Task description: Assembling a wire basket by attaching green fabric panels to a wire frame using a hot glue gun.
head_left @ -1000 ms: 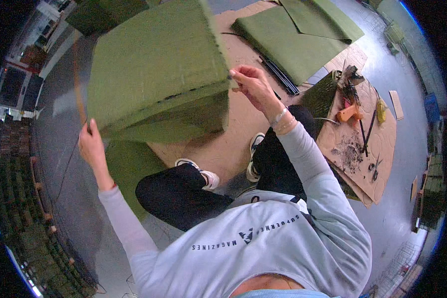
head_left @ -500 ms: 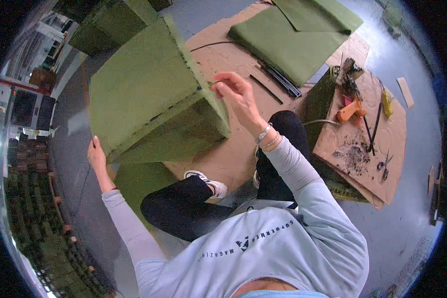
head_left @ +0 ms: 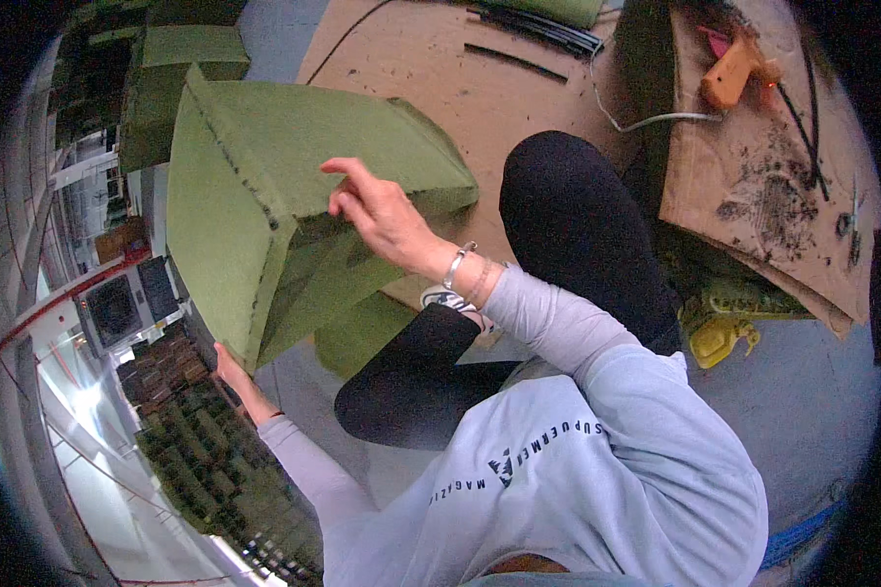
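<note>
A large green felt-like box (head_left: 284, 147), hollow on the side toward me, stands tilted in front of me at the left. Dark specks and smears run along its seams. My left hand (head_left: 233, 372) grips its lower near corner, the fingers partly hidden behind the panel. Over the front edge, close to the dark-marked seam, hovers my right hand (head_left: 390, 223). Its index finger reaches out and the thumb stands apart, with nothing visible between them. Whether it touches the panel I cannot tell.
An orange glue gun (head_left: 734, 78) with a white cord lies on a stained cardboard-topped stand (head_left: 700, 186) at right. Black sticks (head_left: 533, 31) lie on the cardboard floor sheet (head_left: 411, 83). A yellow item (head_left: 719, 340) sits beside the stand. More green boxes (head_left: 181, 93) stand far left.
The box has turned and tilted, showing a different seam. My right hand has moved from its right-hand corner to its front edge, fingers opening from a pinch. The view has shifted.
</note>
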Action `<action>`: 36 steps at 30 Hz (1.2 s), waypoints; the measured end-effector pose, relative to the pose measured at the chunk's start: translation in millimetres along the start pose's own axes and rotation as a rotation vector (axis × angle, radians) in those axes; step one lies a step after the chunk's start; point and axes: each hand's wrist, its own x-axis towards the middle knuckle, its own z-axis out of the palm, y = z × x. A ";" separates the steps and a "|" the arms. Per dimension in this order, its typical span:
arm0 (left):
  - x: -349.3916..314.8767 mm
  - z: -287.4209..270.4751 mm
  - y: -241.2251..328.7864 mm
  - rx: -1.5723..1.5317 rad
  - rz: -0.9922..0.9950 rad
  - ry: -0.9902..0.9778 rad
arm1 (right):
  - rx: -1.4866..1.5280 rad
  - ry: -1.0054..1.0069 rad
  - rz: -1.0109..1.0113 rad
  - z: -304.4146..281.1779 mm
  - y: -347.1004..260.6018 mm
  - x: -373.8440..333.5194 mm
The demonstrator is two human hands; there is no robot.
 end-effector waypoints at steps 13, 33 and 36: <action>-66.4 24.3 83.2 0.117 -0.180 -0.047 | -0.341 0.163 -0.055 -8.9 23.9 14.5; -197.6 116.6 283.9 0.807 1.341 0.079 | -0.061 0.099 -0.173 12.6 14.3 -1.9; -211.1 152.8 297.4 0.844 1.400 0.035 | -0.079 0.114 -0.137 16.3 22.5 -6.4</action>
